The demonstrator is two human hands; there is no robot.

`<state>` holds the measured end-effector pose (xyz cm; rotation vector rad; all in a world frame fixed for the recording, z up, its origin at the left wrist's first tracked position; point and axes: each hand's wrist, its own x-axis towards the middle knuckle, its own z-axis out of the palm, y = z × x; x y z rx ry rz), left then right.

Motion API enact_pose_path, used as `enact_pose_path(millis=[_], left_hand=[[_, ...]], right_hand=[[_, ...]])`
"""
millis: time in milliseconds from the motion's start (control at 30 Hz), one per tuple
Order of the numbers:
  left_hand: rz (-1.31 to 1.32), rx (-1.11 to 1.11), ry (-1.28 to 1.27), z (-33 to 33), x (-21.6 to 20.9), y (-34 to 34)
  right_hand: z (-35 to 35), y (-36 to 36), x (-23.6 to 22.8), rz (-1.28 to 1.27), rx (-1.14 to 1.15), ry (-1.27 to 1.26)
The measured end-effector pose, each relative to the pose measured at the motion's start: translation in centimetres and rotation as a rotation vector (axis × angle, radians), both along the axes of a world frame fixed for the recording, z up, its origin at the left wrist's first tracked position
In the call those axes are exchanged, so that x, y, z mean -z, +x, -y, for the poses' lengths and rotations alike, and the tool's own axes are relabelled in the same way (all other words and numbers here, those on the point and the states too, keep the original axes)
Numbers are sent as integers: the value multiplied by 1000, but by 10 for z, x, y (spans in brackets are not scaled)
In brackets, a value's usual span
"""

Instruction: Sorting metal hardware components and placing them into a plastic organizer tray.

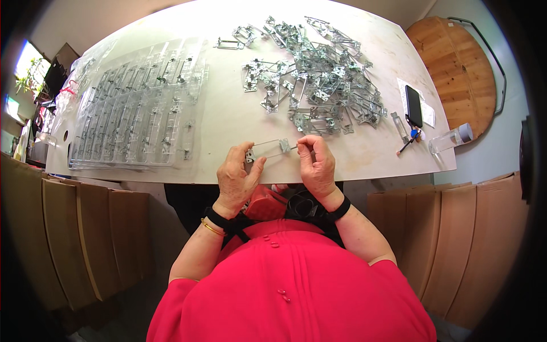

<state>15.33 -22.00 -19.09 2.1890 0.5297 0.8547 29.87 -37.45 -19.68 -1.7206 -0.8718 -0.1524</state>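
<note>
Just above the table's near edge, a small metal bracket frame [284, 146] with end plates and long thin rods lies level between my hands. My left hand [235, 175] grips its left end plate between thumb and fingers. At the other end, my right hand [317, 166] is closed in a pinch on a thin dark rod end that sticks out of the right plate. Its fingertips hide the tip of that rod. Beyond my hands a loose heap of similar metal brackets [327, 74] is spread over the table. To the left, clear plastic trays [196, 85] hold rows of the same brackets.
The pale table [222, 114] carries a black phone [413, 106] on paper, keys [416, 135] and a clear bottle [450, 138] at the right. Cardboard boxes [94, 239] flank me at left, with more boxes [450, 245] at right. A round wooden tabletop [456, 68] leans against the wall.
</note>
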Motion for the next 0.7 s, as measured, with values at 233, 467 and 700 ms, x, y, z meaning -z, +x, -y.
enact_pose_path(millis=[233, 467, 700], left_hand=[[6, 7, 5, -1, -1, 0], [-29, 5, -17, 0, -6, -1], [-24, 2, 1, 0, -3, -1]], right_hand=[[-1, -4, -7, -13, -25, -9], [-2, -2, -7, 69, -27, -23], [-2, 0, -6, 134, -47, -22]])
